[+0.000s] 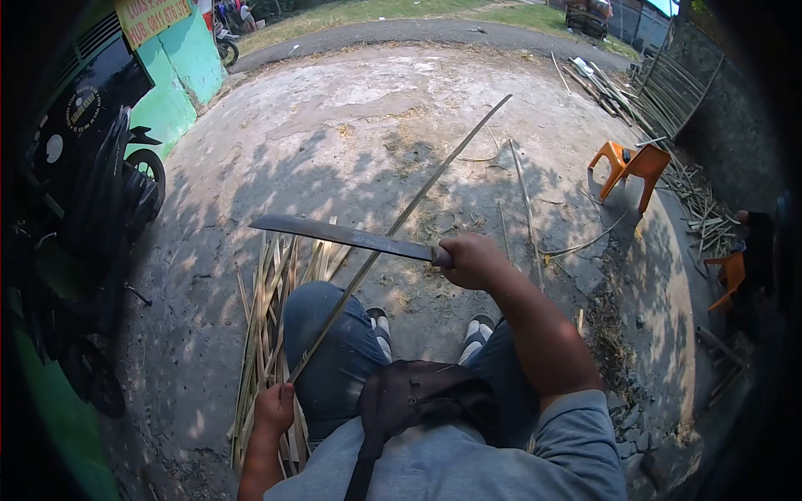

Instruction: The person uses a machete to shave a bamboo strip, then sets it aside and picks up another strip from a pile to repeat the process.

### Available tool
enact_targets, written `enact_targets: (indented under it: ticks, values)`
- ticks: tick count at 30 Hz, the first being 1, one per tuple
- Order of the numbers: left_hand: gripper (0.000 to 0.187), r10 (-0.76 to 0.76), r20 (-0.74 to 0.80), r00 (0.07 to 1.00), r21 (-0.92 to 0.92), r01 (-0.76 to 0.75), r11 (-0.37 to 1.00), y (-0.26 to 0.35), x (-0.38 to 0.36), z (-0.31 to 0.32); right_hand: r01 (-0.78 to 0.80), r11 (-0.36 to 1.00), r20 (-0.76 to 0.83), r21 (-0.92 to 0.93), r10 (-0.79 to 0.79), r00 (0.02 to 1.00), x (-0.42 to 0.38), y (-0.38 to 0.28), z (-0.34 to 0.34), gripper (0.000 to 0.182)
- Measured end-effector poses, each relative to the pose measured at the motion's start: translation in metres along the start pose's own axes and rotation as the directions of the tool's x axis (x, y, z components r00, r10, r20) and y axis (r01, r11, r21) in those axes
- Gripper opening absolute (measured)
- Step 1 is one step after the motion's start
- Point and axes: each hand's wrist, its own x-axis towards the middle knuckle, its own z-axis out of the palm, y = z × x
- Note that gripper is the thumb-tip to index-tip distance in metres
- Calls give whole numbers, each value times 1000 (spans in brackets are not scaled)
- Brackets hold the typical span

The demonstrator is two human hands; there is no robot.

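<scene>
Bamboo strip (pixel 433 187), gripped in the left hand (pixel 274 409), slants forward-right, crossing the leftward-pointing machete (pixel 334 233) clenched in the right hand (pixel 473 260).

Two hands are in view, one left hand (pixel 274 409) and one right hand (pixel 472 260). There is one long knife (pixel 338 235) and one held strip (pixel 451 162). The other strips (pixel 266 321) overlap too much to be counted. Sandals (pixel 482 320) number two, and there is one black bag (pixel 426 397). Orange chairs (pixel 632 169) come to two, one of them partly lost in shadow. Motorbikes (pixel 147 167) number at least two. One yellow sign (pixel 154 18) shows.
</scene>
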Motion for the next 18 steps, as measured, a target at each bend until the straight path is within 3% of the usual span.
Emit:
enact_targets:
  ticks: [18]
  values:
    - [71,-62,-13,998,36,62,997,1,-1,1,57,996,-35,-71,-59,998,13,8,3,10]
